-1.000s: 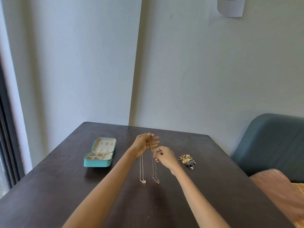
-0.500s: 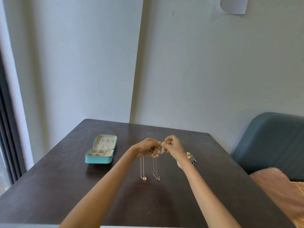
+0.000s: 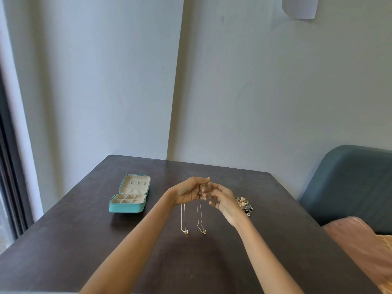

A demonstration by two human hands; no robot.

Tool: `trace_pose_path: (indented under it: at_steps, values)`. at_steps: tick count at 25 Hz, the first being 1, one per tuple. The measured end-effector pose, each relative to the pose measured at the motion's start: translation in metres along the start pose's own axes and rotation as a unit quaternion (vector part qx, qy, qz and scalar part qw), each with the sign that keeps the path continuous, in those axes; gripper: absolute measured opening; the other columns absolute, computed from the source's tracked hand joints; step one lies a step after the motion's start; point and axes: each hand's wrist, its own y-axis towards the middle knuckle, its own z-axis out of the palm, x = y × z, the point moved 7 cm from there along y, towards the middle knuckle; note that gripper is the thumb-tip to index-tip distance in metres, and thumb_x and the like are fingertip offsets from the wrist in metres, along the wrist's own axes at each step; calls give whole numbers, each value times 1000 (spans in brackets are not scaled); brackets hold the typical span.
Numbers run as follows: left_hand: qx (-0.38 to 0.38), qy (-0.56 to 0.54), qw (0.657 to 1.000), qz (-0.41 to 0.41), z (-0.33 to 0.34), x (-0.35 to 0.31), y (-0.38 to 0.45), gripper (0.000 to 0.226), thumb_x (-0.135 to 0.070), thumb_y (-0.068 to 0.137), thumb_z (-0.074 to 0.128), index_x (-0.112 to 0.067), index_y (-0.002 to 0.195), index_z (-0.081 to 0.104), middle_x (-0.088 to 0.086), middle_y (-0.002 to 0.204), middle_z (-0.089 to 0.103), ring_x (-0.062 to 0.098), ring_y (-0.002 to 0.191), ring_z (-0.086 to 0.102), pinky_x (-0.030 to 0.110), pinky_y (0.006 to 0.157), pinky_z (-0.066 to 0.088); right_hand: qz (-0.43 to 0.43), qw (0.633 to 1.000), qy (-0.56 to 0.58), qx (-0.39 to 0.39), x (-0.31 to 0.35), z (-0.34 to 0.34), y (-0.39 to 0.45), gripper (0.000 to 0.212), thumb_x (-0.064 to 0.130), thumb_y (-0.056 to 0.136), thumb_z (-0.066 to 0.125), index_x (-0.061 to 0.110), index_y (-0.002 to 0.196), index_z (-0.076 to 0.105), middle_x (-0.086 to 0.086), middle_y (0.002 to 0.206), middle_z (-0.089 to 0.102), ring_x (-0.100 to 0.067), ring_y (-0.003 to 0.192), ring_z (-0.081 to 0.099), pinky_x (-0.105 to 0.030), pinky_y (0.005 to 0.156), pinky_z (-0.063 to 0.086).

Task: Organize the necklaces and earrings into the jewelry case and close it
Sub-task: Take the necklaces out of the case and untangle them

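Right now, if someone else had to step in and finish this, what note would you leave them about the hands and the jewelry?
Left hand: raised above the table, pinching the tops of two gold necklaces, which hang down with their pendants near the tabletop.
Right hand: beside the left, fingers loosely spread at the chains; whether it grips one is unclear.
Jewelry case: teal, open on the dark table, to the left of the hands; its compartments look empty.
Earrings: a small pile on the table behind the right hand.
Done: nothing is stored yet.
Left: put the necklaces and earrings into the case, then close it.
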Motion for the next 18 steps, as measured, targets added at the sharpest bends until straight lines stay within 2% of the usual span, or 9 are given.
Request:
trace_pose_path:
  at_steps: [3, 6, 9, 14, 18]
  values:
    - [-6, 13, 1000, 5, -2, -3, 1, 39, -24, 97, 44, -17, 63, 63, 0, 54, 50, 16, 59, 52, 27, 70, 43, -7, 999, -10, 32, 0, 8, -3, 18, 14, 91, 52, 15, 87, 69, 2, 76, 65, -8, 72, 57, -24, 63, 40]
    - [-9, 19, 1000, -3, -4, -3, 0, 29, -24, 97, 44, -13, 76, 60, -1, 52, 50, 15, 56, 54, 28, 68, 43, -14, 999, -41, 6, -1, 4, 0, 13, 24, 91, 59, 17, 90, 69, 5, 80, 67, -6, 79, 58, -23, 65, 42]
    - [-16, 53, 998, 21, -6, -6, -2, 27, -25, 98, 46, -11, 81, 61, 1, 59, 55, 14, 56, 55, 27, 69, 45, -27, 997, -57, -37, 2, -3, 4, 13, 29, 88, 64, 18, 83, 68, 4, 81, 66, -8, 83, 56, -23, 65, 43]
    - [-132, 87, 982, 100, -22, -15, -5, 25, -28, 93, 55, -13, 78, 68, -1, 77, 63, 11, 74, 55, 27, 79, 41, -20, 995, 34, -88, 14, -4, 4, 13, 13, 86, 57, 13, 76, 65, 1, 72, 56, -11, 71, 51, -24, 61, 43]
    - [-125, 121, 982, 73, -19, -6, -6, 25, -29, 91, 57, -20, 71, 68, -8, 74, 64, 8, 72, 49, 25, 66, 34, -18, 991, 93, -91, 25, 0, 8, 18, 13, 86, 54, 13, 70, 62, -1, 70, 59, -11, 66, 53, -22, 61, 42]
